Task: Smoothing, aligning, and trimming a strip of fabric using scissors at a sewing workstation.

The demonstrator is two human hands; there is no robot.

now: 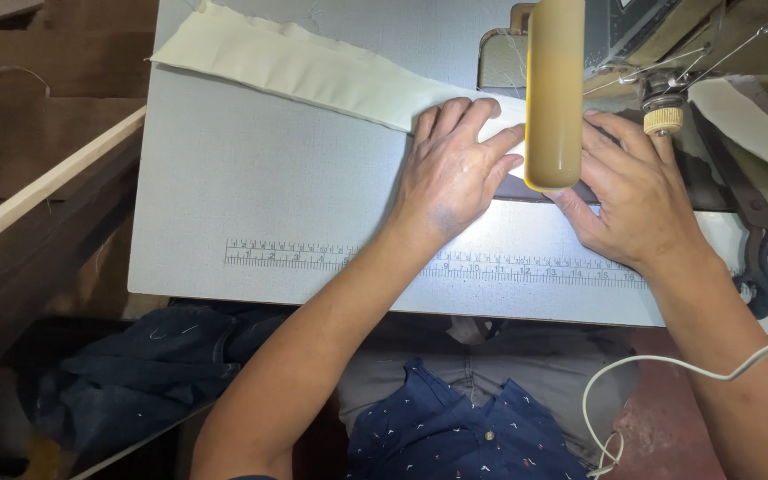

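On the grey table [224, 178], a cream strip [313, 71] runs rightward under the left hand [455, 173], fingers spread flat to pin it; the right hand [637, 200], fingers loosely extended, steadies it beside the machine [555, 89].

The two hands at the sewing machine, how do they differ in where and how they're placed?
The left hand lies flat, fingers spread, on the cream fabric strip, fully in view. The right hand sits nearer the machine's metal parts, its fingertips hidden behind the yellow machine arm. Both are bare, palm down on the grey table.
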